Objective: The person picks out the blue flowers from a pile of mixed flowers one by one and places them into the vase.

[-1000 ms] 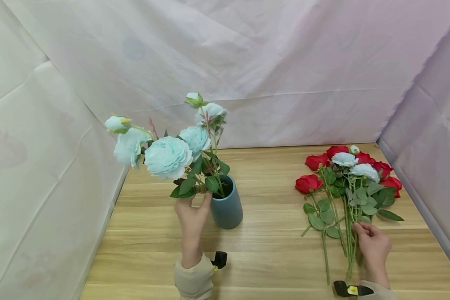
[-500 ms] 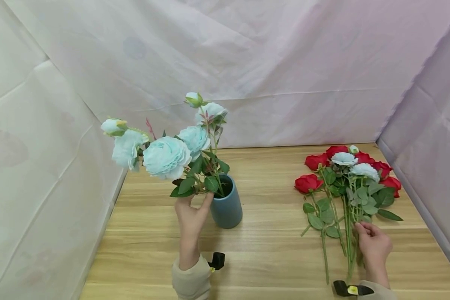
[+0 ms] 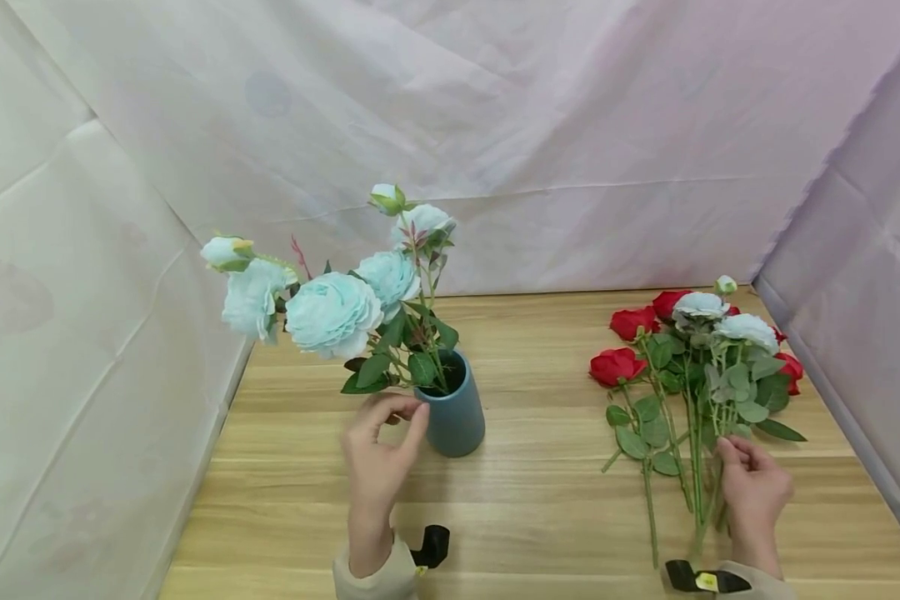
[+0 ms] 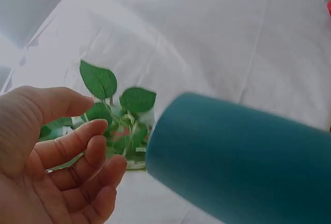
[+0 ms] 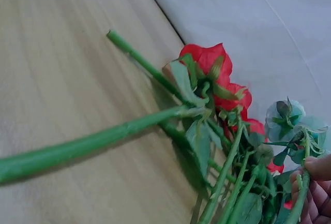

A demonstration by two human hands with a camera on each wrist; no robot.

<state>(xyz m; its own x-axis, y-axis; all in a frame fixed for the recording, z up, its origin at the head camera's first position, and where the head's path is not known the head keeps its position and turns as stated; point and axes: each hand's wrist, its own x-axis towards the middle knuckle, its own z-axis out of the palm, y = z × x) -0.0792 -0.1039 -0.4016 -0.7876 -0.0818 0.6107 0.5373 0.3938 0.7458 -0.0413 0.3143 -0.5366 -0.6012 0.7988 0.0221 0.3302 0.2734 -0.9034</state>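
Left hand [image 3: 377, 458], fingers loosely apart, beside matte blue cylindrical vase [image 3: 456, 427]; right of vase, right hand [image 3: 757, 493] pinches pale-blue, green-stemmed flower spray [image 3: 747, 331]; slow lift should limit snagging.

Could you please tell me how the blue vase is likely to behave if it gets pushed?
The blue vase may tip rather than slide, being taller than it is wide. It would probably topple most readily toward the person's left, where its pale blue flowers lean out. Rounded and smooth-looking, it could also roll once down.
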